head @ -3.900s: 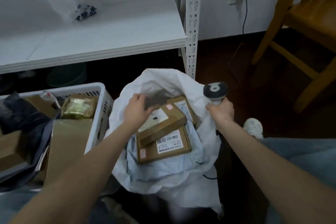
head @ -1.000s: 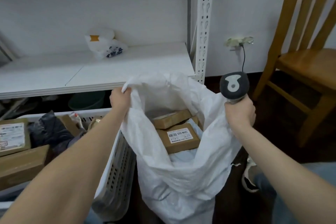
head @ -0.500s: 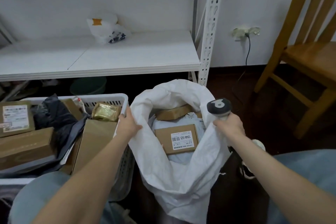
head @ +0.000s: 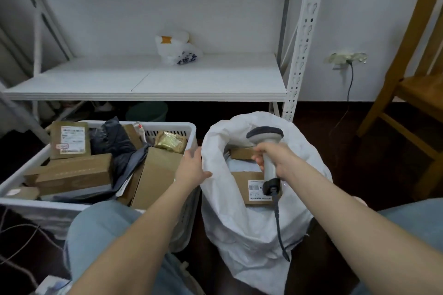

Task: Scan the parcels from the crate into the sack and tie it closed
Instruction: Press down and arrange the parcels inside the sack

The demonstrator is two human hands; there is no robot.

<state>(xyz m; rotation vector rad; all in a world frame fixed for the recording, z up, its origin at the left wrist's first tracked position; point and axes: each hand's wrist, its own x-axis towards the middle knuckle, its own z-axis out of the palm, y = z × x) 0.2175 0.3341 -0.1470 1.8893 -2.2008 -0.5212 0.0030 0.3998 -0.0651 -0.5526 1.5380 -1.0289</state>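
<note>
A white woven sack [head: 249, 230] stands on the floor between my knees, its mouth open. Inside lie brown cardboard parcels, one with a barcode label [head: 242, 187]. My left hand [head: 191, 170] rests on the sack's left rim, next to the white plastic crate [head: 184, 127], fingers spread. My right hand [head: 275, 158] grips the grey barcode scanner [head: 266, 136] over the sack's mouth; its cable hangs down the sack's front. The crate holds several cardboard boxes [head: 72, 172], a dark plastic mailer [head: 115, 143] and a gold packet [head: 170, 142].
A white metal shelf [head: 167, 84] runs along the back with a white plastic bag [head: 177, 51] on it. A wooden chair [head: 412, 93] stands at the right. A wall socket with a cable [head: 347, 60] is beside the shelf post. Loose cables lie at the lower left.
The sack was lifted by both hands a second ago and is now back down. My right hand has let go of the rim and moved over the mouth with the scanner.
</note>
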